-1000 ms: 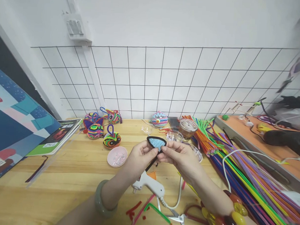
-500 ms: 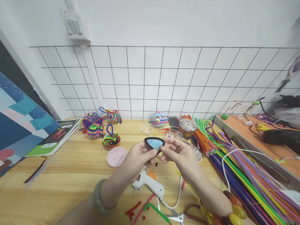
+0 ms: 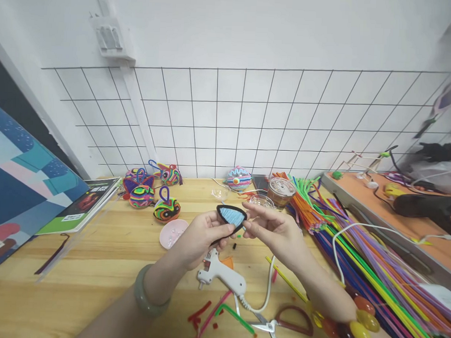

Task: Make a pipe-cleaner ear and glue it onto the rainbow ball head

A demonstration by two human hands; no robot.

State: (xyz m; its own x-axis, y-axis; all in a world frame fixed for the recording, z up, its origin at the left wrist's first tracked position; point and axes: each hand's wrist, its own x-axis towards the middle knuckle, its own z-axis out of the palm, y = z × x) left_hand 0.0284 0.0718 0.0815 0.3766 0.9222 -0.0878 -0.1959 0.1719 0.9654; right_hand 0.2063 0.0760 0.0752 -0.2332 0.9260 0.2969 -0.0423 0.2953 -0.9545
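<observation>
Above the table, my left hand pinches a small pointed piece with a light-blue fuzzy filling and a black fuzzy border, apparently of pipe cleaner. From the other side, the thumb and fingers of my right hand close at its right edge, where a light-blue end shows; its index finger is stretched out along the top. Below my hands lies a white glue gun, its nozzle to the left. Scissors with reddish-brown handles lie nearer to me, blades apart, beside a green pipe cleaner and red scraps.
A pink dish with small beads stands left, near several colourful round ornaments. A lidded cup is at the back. Bundled pipe cleaners cover the right side, crossed by a white cord. Books lie far left.
My right hand has shifted slightly right and its index finger has lifted away from the thumb. My left hand still holds the blue-and-black piece, now turned slightly.
</observation>
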